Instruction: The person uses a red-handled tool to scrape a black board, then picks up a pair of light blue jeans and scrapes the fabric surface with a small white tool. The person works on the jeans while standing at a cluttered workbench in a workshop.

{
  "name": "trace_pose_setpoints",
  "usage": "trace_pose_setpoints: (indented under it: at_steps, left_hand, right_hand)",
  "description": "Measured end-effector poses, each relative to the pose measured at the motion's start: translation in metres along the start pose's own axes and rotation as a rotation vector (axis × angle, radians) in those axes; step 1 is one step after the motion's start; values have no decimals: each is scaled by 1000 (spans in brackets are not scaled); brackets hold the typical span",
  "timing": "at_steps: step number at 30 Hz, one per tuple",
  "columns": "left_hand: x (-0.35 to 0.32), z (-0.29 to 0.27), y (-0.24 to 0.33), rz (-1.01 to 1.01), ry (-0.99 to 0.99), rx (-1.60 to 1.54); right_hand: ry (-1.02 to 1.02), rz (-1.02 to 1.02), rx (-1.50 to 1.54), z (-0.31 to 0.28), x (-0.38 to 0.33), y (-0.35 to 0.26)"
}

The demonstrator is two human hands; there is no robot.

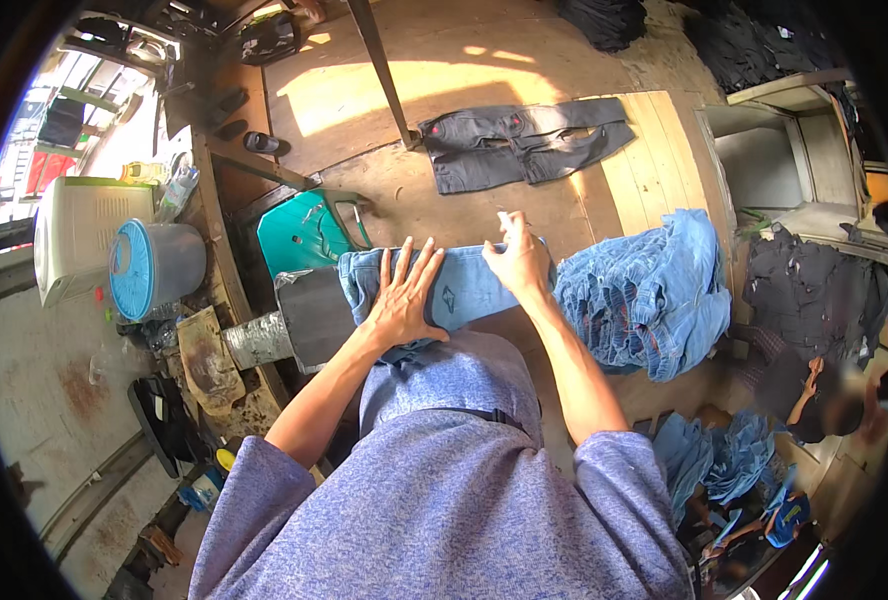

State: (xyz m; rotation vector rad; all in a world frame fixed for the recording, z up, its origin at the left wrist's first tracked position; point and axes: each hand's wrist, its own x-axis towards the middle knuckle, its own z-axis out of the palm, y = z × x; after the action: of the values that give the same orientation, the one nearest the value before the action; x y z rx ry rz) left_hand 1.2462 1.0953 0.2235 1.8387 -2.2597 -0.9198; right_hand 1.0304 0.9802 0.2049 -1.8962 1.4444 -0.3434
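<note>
A blue denim garment point(467, 290), probably a trouser leg, lies stretched over a dark flat board point(314, 318) in front of my body. My left hand point(401, 298) rests on the denim, palm down with fingers spread. Over the right end of the cloth is my right hand point(521, 262), its fingers curled together. Whatever they may hold is too small to make out. A dark diamond-shaped mark shows on the denim between my hands. Just to the right sits a heap of folded blue jeans point(644, 295).
Dark trousers point(524, 142) lie flat on the wooden floor ahead. A green plastic stool point(304, 235) stands beyond the board. At left are a lidded bucket point(159, 270) and silver-taped post point(259, 341). Other people point(814, 400) sit at right near dark clothes point(814, 285) and more denim point(729, 460).
</note>
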Motion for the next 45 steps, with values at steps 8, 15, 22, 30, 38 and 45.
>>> trace_pose_setpoints:
  at_steps: [8, 15, 22, 30, 38, 45]
  left_hand:
    - [-5, -15, 5, -8, 151, -36]
    - [-99, -21, -8, -752, 579, -536]
    - [-94, 21, -18, -606, 362, -902]
    - [-42, 22, 36, -643, 49, -1893]
    - [123, 56, 82, -677, -35, -1932]
    - [135, 50, 78, -620, 209, -2182]
  right_hand:
    - [138, -24, -93, -16, -2, 12]
    - [181, 373, -296, -69, -41, 115]
    - [560, 376, 496, -4, -47, 161]
    - [836, 392, 64, -124, 40, 266]
    - [675, 212, -267, -139, 4, 155]
    - [384, -84, 53, -22, -118, 23]
